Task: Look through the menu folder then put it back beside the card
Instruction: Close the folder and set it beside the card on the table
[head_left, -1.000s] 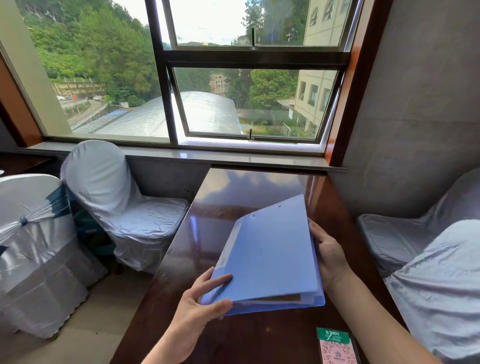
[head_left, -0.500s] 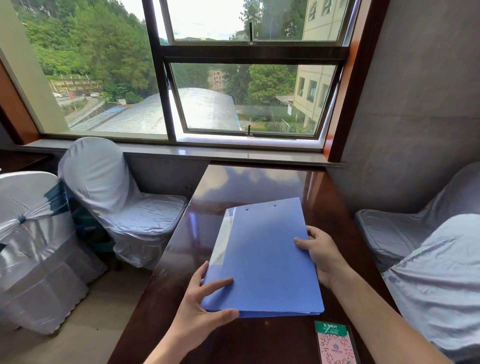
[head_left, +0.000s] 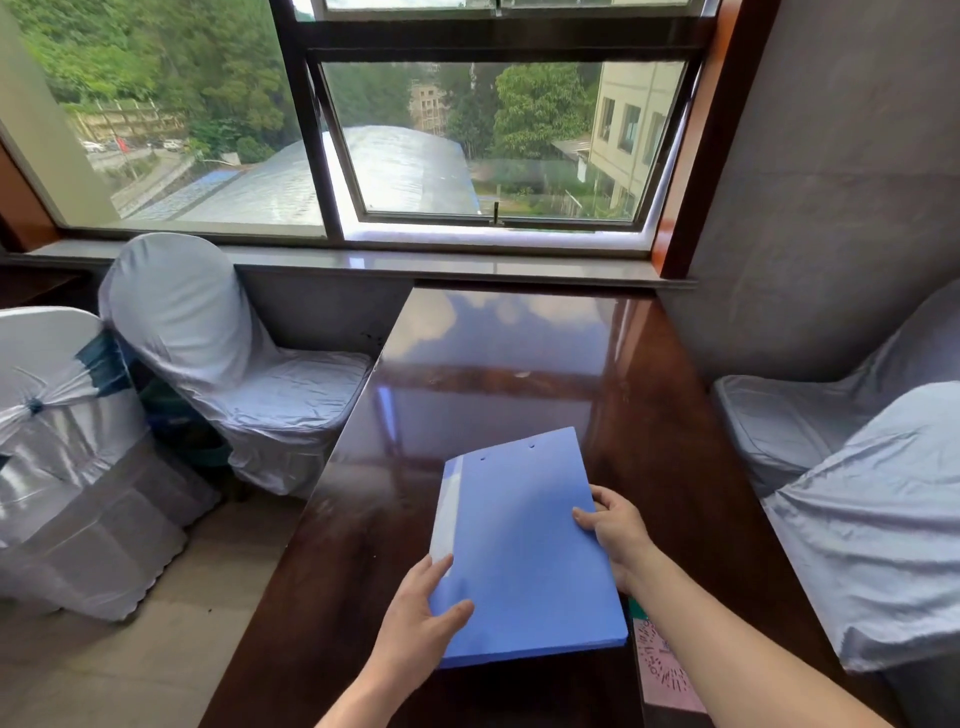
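Head view: a closed blue menu folder (head_left: 524, 551) lies on the dark glossy surface (head_left: 493, 374), its near right corner overlapping the pink card (head_left: 662, 670); the left hand (head_left: 421, 618) grips its near left corner, the right hand (head_left: 618, 530) its right edge

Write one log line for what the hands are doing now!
folder: closed | left hand, right hand: holding it | card: beside

text: none legible | card (head_left: 662, 670): pink, printed code pattern, blurred, partly hidden
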